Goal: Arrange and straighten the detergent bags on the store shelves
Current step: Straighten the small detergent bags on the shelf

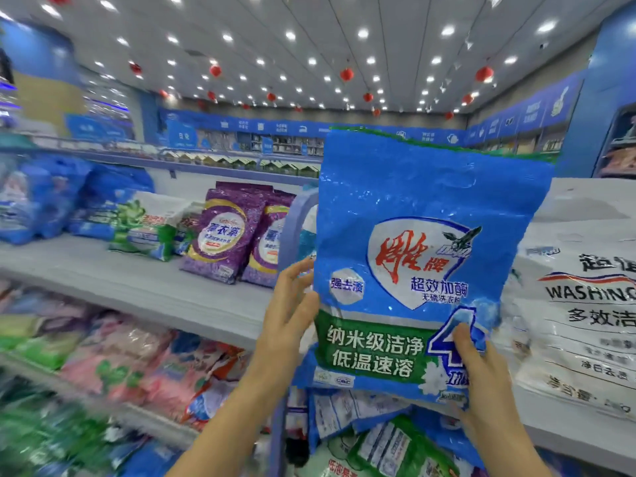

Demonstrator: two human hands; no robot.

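Left grip (292,304) and right grip (481,376), closest to the lens, hold a blue detergent bag (423,201) upright in mid-air, clear of the store shelves.

At far left, blurred blue bags (38,197) slump on the middle shelf (120,284). Beside them, green-and-white bags (144,228) lie tipped over, and purple lavender bags (220,235) lean back in a short row. A pale blue upright post (292,218) divides this bay from the next.

The left grip lies against the bag's left edge with its fingers fairly straight, steadying rather than clasping. The right grip pinches the lower right corner, thumb on the printed front and fingers out of sight behind. White washing-powder sacks (585,321) crowd the right-hand shelf (568,432), just beside the raised bag.

The step appears to be setting this bag in place. It would go best with the printed face kept outward, the base landed flat, and the front squared to the shelf lip. The top of the bag looks slack, so support from below should stop it folding.

Bare shelf shows in front of the purple row and to its left. The post and the white sacks are the edges to clear.
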